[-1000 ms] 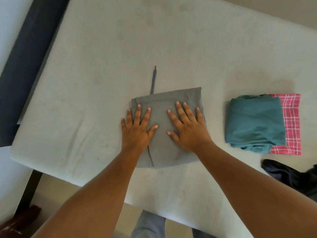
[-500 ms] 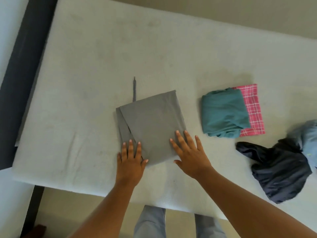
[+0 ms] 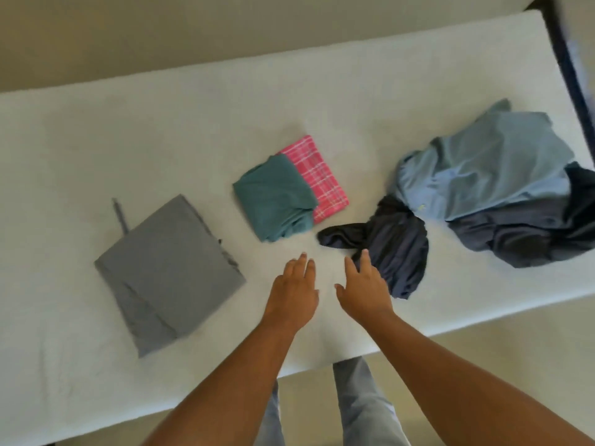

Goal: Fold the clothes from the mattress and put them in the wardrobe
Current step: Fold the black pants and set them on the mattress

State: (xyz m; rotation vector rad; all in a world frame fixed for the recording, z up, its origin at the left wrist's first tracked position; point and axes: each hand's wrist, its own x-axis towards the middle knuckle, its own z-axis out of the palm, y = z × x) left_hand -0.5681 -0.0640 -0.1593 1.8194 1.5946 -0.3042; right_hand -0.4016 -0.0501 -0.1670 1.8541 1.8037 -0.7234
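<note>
Leaves the grey garment (image 3: pixel 167 268) folded at nine o'clock on the mattress (image 3: pixel 96 140); moves left grip (image 3: pixel 294 289) and right grip (image 3: pixel 363 284), both released, toward crumpled navy garment (image 3: pixel 396 246) at two o'clock, likely next for folding.

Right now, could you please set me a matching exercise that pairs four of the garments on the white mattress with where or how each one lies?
Things:
1. grey folded garment
2. teal folded garment
3. light blue crumpled shirt
4. navy crumpled garment

Places:
A. heaped at the far right, over another dark garment
B. closest to the right hand
C. partly covering the pink plaid cloth
D. alone at the left, a cord poking out

Pairs: 1-D; 2-C; 3-A; 4-B.
</note>
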